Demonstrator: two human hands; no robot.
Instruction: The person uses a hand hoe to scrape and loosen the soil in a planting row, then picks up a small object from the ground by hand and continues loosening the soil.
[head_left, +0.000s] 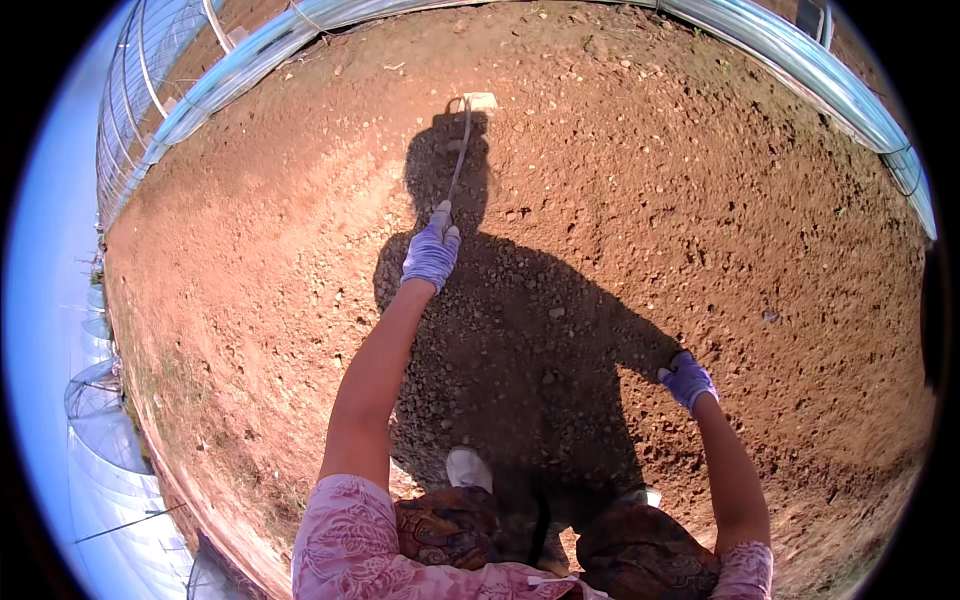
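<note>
My left hand (433, 251), in a purple glove with pale fingertips, reaches forward and is shut on a thin grey rod (460, 154). The rod bends slightly and runs away from me to a pale flat piece (481, 100) on the soil; I cannot tell whether the two are joined. Off to the right hangs my right hand (688, 381), gloved the same way, its fingers partly curled. Nothing shows in it, but its palm side is hidden. Below both hands lies brown, stony bare soil (750, 247).
My shadow (525, 322) falls across the soil ahead. A pale shoe (470, 469) shows at my feet. Rolled clear plastic sheeting (810, 67) curves along the far edge, with greenhouse hoops (146, 71) at upper left. Plastic-covered tunnels (109, 420) stand at far left.
</note>
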